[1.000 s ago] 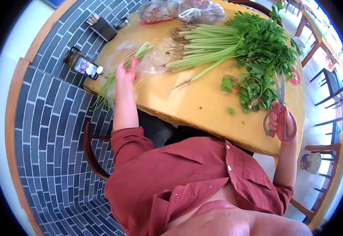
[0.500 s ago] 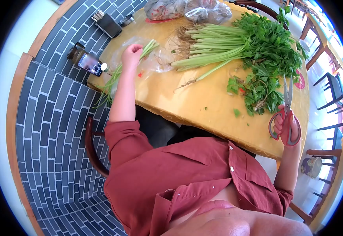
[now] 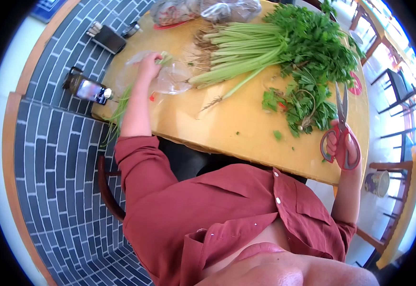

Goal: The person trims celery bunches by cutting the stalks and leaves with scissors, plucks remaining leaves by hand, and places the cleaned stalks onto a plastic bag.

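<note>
Left hand (image 3: pixel 150 66): at the left part of the table (image 3: pixel 208 119), over a clear plastic bag (image 3: pixel 173 82). Fingers curled in, closed on the loose stalks (image 3: pixel 118 113); their cut ends poke out just right of the knuckles. Exact finger placement partly hidden. The stalks run beneath the forearm, thin ends hanging over the near left table edge.

Right hand (image 3: pixel 343 147): near right, closed around the red-and-grey handles of the scissors (image 3: pixel 343 108). Blades parted in a narrow V, tips pointing far, beside the leafy end of the greens.

Large celery bunch (image 3: pixel 251 47): far middle of table, roots left, leaves right. One stalk lies angled out from it, toward near left. Small leafy heap (image 3: pixel 308 109) just near of the big leaves, left of the blades.

Red scrap (image 3: pixel 152 97) near the left forearm. Phone (image 3: pixel 91 90) at left, screen lit. Filled plastic bags (image 3: pixel 229 9) at far side.
</note>
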`<state>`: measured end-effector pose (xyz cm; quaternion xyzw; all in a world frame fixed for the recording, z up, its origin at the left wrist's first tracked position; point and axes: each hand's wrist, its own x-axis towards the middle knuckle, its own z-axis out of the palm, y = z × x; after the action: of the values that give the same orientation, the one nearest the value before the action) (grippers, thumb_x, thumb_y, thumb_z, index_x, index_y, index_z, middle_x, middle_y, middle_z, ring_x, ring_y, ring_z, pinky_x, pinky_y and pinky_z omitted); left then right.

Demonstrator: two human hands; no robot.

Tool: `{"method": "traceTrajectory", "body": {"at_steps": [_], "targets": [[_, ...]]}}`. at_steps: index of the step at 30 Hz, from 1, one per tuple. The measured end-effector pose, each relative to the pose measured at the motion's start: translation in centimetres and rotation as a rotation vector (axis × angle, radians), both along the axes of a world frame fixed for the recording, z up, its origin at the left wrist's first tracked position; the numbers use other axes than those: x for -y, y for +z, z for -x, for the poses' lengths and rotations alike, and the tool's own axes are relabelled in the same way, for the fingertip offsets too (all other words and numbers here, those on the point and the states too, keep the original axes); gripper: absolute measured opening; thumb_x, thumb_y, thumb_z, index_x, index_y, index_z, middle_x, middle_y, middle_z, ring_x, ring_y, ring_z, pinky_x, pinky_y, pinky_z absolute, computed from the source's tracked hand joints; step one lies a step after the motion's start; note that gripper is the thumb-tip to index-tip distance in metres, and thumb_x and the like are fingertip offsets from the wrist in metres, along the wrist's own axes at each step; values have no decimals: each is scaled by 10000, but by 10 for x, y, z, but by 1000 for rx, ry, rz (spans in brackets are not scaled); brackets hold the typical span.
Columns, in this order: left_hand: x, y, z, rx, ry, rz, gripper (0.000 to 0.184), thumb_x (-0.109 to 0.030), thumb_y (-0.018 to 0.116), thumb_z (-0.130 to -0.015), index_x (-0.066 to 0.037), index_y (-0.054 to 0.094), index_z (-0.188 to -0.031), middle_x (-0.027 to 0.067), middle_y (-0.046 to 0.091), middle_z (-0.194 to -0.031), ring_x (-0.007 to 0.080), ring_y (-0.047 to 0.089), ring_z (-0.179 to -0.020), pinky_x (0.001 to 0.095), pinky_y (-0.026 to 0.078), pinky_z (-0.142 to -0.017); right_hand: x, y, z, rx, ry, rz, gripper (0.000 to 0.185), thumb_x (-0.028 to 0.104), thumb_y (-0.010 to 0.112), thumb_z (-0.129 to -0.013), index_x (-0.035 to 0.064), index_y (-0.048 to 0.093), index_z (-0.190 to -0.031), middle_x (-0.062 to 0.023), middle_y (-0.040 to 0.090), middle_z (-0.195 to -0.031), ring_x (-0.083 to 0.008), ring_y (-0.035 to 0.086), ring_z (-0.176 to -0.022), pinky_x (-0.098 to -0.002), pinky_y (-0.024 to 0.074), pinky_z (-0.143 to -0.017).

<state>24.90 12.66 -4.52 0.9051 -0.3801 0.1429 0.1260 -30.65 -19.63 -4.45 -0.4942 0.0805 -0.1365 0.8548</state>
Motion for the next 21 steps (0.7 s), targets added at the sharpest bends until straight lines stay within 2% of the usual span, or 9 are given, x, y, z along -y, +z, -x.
{"method": "traceTrajectory", "body": {"at_steps": [2,5,8,11,13,14,17,18,21], "targets": [[3,2,9,168,-33,31,278,-59,666,-700,-85,630,-974,98,617,-957,213,610,-866,323,490,-775,-4,4,-1,-23,-38,23,628,405,590,-856,-31,377,-1255,-47,469,-764,-108,436,-635,-238,359,-530],[38,50,70,-67,-11,287,245,-58,648,-721,-74,637,-965,117,618,-945,264,593,-896,344,474,-799,-5,9,-2,-29,-29,76,625,417,586,-856,-37,393,-1240,-48,471,-755,-103,434,-629,-237,356,-521],[70,75,130,-476,-292,325,257,-136,677,-759,-57,622,-997,103,602,-983,200,607,-868,302,487,-779,-7,13,-3,-21,-40,87,623,421,578,-859,-44,403,-1235,-45,467,-735,-100,429,-618,-236,353,-516],[103,69,174,-300,-471,-88,342,-150,689,-747,-49,588,-1058,119,592,-1024,228,596,-926,323,486,-799,-5,12,-1,-8,-40,89,624,421,575,-860,-46,407,-1238,-44,475,-737,-99,428,-614,-230,355,-518],[119,42,178,-149,-561,-143,358,-110,668,-743,-39,564,-1078,146,580,-997,277,583,-941,367,481,-803,-6,14,-1,-7,-47,91,627,424,575,-857,-46,410,-1238,-45,481,-743,-100,431,-613,-227,357,-521],[125,29,177,-71,-604,-169,368,-89,658,-740,-33,552,-1088,159,574,-984,301,576,-948,389,478,-805,-8,16,0,19,-60,87,577,384,570,-871,-44,423,-1230,-44,489,-751,-100,440,-618,-223,361,-523],[139,28,189,-61,-503,-294,409,-76,653,-728,-19,523,-1111,186,566,-1017,333,559,-979,412,465,-829,-14,32,7,-95,-146,190,498,318,548,-897,-44,439,-1221,-42,489,-736,-93,450,-616,-209,368,-529],[142,24,187,-80,-514,-261,401,-77,642,-727,-17,524,-1106,190,565,-1021,338,556,-983,411,464,-833,-16,43,11,-111,-120,189,413,242,555,-902,-26,473,-1206,-18,486,-725,-72,446,-597,-188,372,-533],[145,26,174,-123,-506,-167,380,-84,608,-729,-11,530,-1093,201,563,-1040,350,548,-999,407,459,-849,-9,57,27,-305,-148,562,395,196,606,-871,-13,498,-1189,14,481,-719,-59,427,-574,-172,359,-531]]}}
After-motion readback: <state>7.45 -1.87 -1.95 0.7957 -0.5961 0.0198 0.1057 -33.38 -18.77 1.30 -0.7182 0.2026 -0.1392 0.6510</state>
